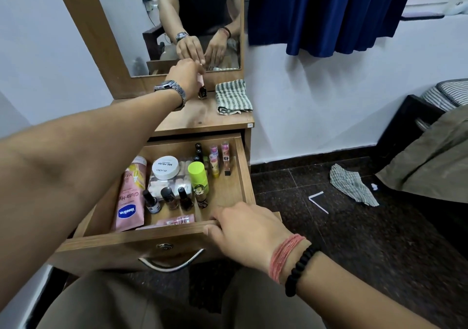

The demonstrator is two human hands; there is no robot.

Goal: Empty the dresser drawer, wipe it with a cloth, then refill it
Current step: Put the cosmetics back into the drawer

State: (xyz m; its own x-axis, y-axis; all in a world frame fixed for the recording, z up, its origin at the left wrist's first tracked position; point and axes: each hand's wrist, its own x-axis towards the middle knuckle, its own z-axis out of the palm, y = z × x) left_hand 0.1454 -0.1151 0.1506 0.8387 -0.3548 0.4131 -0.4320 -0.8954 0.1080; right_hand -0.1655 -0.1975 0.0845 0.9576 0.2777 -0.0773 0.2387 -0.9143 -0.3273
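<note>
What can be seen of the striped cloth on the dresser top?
The cloth is a soft woven fabric in grey-green and off-white stripes, folded into a rough rectangle with a rumpled front edge. It lies flat on the right side of the wooden dresser top, below the mirror. Neither hand touches it; a small bottle stands apart to its left.

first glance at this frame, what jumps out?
The open drawer, pulled out below the dresser top and still crowded with cosmetics, including a pink Vaseline tube along its left side. Above it, the left hand sets a small nail polish bottle on the dresser top beside a folded striped cloth.
</note>
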